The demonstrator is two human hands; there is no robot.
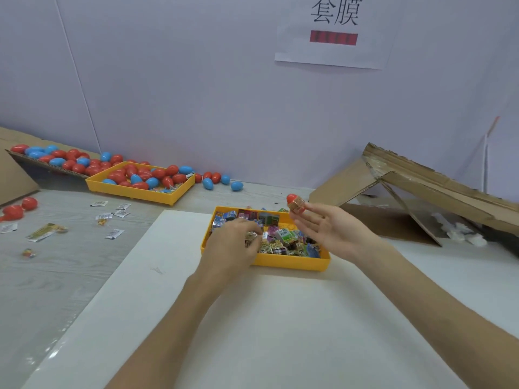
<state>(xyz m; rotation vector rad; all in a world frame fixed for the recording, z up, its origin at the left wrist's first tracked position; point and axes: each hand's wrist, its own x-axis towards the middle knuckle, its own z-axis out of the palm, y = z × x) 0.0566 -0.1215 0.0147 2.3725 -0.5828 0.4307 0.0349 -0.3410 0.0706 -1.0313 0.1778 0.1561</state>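
Observation:
A yellow tray (292, 263) full of small printed film sleeves stands in the middle of the white mat. My left hand (233, 244) reaches into it, fingers curled and pinching one small sleeve (252, 236). My right hand (328, 227) is raised just above the tray's right side, palm up, fingers mostly straight. A red egg (295, 204) wearing a printed sleeve sits at its fingertips, held between thumb and forefinger.
A second yellow tray (134, 190) of red and blue eggs stands at the back left, with more eggs on cardboard (42, 161) and loose by the wall. Small packets (113, 233) lie scattered left. A torn cardboard box (421, 192) leans at the right.

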